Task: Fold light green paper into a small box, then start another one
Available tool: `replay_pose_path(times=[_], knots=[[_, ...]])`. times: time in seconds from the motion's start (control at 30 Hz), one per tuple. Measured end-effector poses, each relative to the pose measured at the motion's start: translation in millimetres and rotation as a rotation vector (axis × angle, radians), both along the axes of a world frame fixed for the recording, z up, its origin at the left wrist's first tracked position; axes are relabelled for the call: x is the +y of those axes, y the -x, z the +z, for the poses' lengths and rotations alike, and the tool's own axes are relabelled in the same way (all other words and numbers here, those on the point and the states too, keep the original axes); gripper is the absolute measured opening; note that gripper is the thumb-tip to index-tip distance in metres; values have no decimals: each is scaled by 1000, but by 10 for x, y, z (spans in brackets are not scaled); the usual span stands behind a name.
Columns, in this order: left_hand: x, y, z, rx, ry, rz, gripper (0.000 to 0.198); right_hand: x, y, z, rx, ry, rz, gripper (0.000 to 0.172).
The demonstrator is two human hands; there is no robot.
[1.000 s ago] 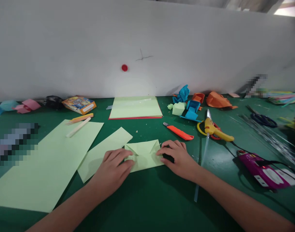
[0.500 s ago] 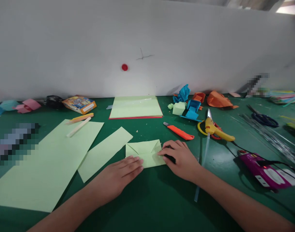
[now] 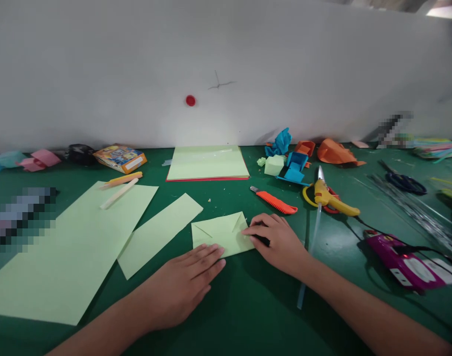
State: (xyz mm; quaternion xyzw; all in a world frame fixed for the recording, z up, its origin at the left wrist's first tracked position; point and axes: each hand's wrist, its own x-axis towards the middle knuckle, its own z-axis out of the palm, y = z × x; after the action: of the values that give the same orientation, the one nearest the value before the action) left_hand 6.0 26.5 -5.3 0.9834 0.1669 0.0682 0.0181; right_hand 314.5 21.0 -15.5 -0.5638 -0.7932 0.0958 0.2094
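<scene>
A pale green folded paper (image 3: 220,230), shaped like an envelope with creased corners on its upper side, lies on the green table. My left hand (image 3: 190,277) rests flat with fingers stretched out, their tips on the paper's lower left edge. At the paper's right edge, my right hand (image 3: 275,242) is curled, its thumb and index finger pinching the paper. Just left of it lies a pale green paper strip (image 3: 161,235). An orange utility knife (image 3: 275,201) lies beyond my right hand, its blade end pointing away to the left.
A large pale green sheet (image 3: 73,252) lies left, with a yellow cutter (image 3: 124,180) and a white stick on it. A paper stack (image 3: 207,163) sits at the back. Right stand a yellow glue gun (image 3: 331,198) with scissors beneath, and a magenta device (image 3: 403,262) with cables.
My left hand has slid slightly down and right along the paper's lower edge, uncovering more of its left side. The paper has tilted a little. My right hand stays at the right edge.
</scene>
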Motion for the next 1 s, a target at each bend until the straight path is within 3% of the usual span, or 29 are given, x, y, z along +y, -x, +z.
replay_pose_path(times=[0.17,0.5,1.0], knots=[[9,1,22,24,8,-7,53,7,-2,8,-7,8,-8,29],[36,21,90,-3,172,-3,67,12,-3,19,-3,19,-1,29],[57,47,33,70,146,-26,64,24,-14,-9,25,6,4,29]])
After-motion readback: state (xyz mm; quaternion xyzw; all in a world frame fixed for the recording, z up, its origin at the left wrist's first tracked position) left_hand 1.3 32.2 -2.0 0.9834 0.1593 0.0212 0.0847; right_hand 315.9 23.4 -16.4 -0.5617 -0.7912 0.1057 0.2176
